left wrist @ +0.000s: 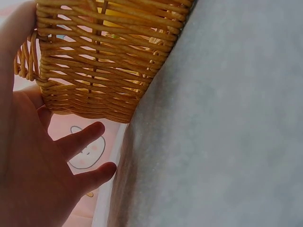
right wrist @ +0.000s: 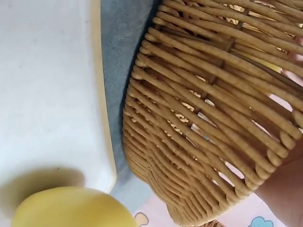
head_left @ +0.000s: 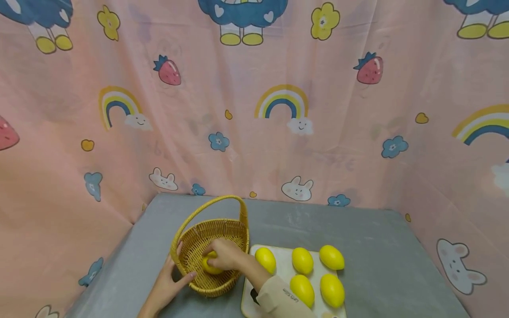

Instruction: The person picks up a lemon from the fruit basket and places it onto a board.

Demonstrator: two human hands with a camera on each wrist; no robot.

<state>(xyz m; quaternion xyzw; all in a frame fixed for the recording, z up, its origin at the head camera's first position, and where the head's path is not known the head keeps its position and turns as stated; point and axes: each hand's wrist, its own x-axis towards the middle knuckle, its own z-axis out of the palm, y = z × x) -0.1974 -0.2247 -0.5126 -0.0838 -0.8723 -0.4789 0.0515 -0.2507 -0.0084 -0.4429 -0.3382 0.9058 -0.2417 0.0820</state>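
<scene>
A yellow wicker basket (head_left: 212, 289) with a tall arched handle stands on the grey tabletop. My left hand (head_left: 169, 280) holds its left side at the rim; in the left wrist view, two of that hand's fingers (left wrist: 92, 177) stretch away from the weave. Inside the basket, my right hand (head_left: 226, 254) grips a lemon (head_left: 211, 263) from above, low near the bottom. Several more lemons (head_left: 302, 260) lie on a white tray (head_left: 283, 267) to the right of the basket. The basket wall (right wrist: 203, 109) hides the right hand in the right wrist view.
The white tray's tan edge (right wrist: 102, 85) runs close beside the basket. Behind the grey table (head_left: 370, 251) hangs a pink patterned curtain (head_left: 254, 163), which also closes in both sides. My right sleeve (head_left: 282, 296) crosses above the tray's left part.
</scene>
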